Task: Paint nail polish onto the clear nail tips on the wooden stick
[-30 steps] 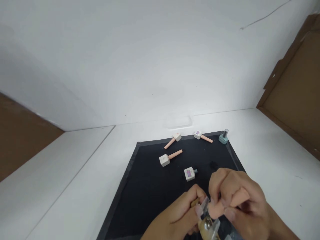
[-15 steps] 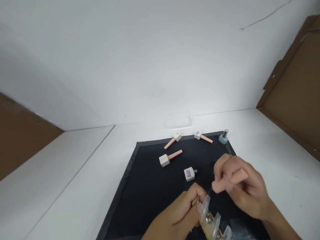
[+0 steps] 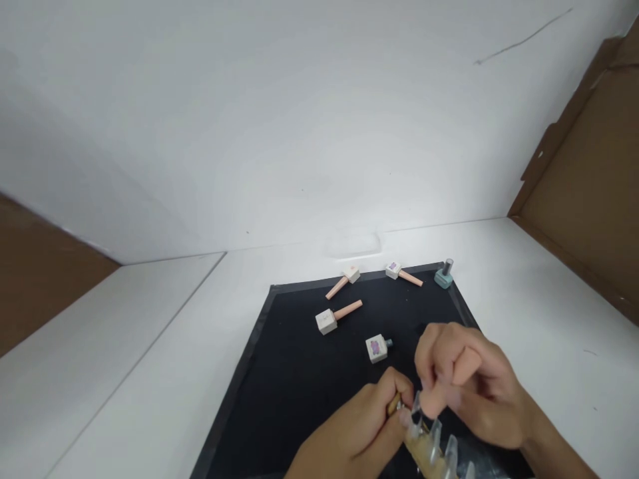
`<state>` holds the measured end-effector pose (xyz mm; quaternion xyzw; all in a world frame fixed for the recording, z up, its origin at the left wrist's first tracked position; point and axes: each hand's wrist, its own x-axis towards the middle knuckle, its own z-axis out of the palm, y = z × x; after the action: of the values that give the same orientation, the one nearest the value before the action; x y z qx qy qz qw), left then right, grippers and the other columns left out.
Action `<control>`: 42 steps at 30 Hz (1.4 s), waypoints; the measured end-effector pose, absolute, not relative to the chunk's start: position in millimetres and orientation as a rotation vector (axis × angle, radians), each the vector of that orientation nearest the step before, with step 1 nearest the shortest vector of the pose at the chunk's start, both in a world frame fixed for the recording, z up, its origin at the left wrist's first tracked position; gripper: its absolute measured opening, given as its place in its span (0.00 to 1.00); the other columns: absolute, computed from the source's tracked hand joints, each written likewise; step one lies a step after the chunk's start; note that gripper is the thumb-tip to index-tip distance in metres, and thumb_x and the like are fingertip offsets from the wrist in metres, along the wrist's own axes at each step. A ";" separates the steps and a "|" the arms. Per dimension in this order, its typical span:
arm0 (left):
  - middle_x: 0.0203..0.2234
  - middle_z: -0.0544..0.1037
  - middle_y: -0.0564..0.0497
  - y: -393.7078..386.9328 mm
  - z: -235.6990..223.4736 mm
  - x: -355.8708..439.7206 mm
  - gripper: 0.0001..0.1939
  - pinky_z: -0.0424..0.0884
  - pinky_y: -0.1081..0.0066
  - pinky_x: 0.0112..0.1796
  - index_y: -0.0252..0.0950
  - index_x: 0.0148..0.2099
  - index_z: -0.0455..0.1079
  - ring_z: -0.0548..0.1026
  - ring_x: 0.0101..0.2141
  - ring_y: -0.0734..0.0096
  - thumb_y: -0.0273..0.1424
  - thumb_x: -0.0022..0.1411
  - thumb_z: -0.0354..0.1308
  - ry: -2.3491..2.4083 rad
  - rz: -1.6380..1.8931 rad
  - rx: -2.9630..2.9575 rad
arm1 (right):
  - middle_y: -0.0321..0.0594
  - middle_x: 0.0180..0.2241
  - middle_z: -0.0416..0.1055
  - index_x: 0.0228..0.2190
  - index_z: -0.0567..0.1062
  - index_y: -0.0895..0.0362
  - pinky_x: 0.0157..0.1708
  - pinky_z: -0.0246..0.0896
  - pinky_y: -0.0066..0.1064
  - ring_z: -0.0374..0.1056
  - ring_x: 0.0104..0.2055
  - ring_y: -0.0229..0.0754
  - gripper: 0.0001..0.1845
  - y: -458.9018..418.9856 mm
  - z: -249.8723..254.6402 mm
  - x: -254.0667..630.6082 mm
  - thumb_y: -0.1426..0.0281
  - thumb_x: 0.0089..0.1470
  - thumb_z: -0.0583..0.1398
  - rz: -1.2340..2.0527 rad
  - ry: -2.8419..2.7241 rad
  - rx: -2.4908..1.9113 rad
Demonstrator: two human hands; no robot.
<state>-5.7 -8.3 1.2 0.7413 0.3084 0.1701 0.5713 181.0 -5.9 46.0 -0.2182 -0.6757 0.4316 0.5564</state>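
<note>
My left hand (image 3: 357, 429) is closed around the end of a yellowish wooden nail-tip holder (image 3: 421, 451), which carries a row of clear false nail tips (image 3: 434, 436). In my right hand (image 3: 486, 399) is a pink nail polish brush cap (image 3: 466, 366), pinched between the fingers and angled down over the tips near my left thumb. The brush end is mostly hidden, so contact with a tip cannot be made out. Beyond my hands, an uncapped white polish bottle (image 3: 376, 349) with a purple label lies on the black mat (image 3: 294, 386), its neck bare.
A white bottle with pink cap (image 3: 327, 322) lies left of the uncapped one. Two similar capped bottles, one left (image 3: 351, 274) and one right (image 3: 393, 270), lie at the mat's far edge. A teal bottle (image 3: 443, 278) stands at the far right corner. Brown cardboard (image 3: 584, 173) borders the right side.
My right hand has moved down and slightly left, bringing the brush cap over the nail tips. The holder in my left hand has shifted slightly, showing more tips.
</note>
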 end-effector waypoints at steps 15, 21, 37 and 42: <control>0.32 0.69 0.51 -9.6 8.9 -1.8 0.16 0.60 0.70 0.36 0.38 0.41 0.61 0.66 0.33 0.68 0.43 0.69 0.39 0.829 0.302 1.801 | 0.32 0.23 0.65 0.24 0.63 0.53 0.24 0.61 0.26 0.64 0.26 0.36 0.13 -2.7 44.6 185.0 0.81 0.54 0.56 1.007 -1.698 -0.553; 0.25 0.63 0.56 -17.5 -1.4 -12.9 0.14 0.57 0.71 0.31 0.39 0.40 0.58 0.61 0.27 0.71 0.42 0.69 0.39 0.770 0.421 1.798 | 0.34 0.26 0.66 0.28 0.69 0.54 0.27 0.64 0.27 0.65 0.28 0.36 0.07 -2.2 39.5 189.3 0.70 0.59 0.60 0.829 -1.439 -0.726; 0.20 0.70 0.56 -10.5 2.3 3.0 0.10 0.59 0.72 0.20 0.40 0.34 0.58 0.68 0.16 0.71 0.22 0.64 0.39 1.041 0.872 2.566 | 0.32 0.23 0.67 0.24 0.72 0.54 0.24 0.59 0.25 0.62 0.24 0.34 0.13 -7.8 56.6 188.4 0.62 0.52 0.66 0.875 -1.492 -0.897; 0.22 0.75 0.53 -8.3 5.9 6.3 0.10 0.65 0.72 0.19 0.38 0.35 0.59 0.73 0.17 0.69 0.24 0.66 0.39 1.058 0.873 2.652 | 0.33 0.24 0.68 0.19 0.71 0.55 0.29 0.61 0.28 0.65 0.28 0.36 0.14 -5.5 60.0 189.5 0.68 0.53 0.65 0.816 -1.742 -0.807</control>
<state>6.3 -8.3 5.9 0.8856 0.3532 0.2915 0.0780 189.5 -5.5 60.0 -0.3342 -0.7214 0.3379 0.5037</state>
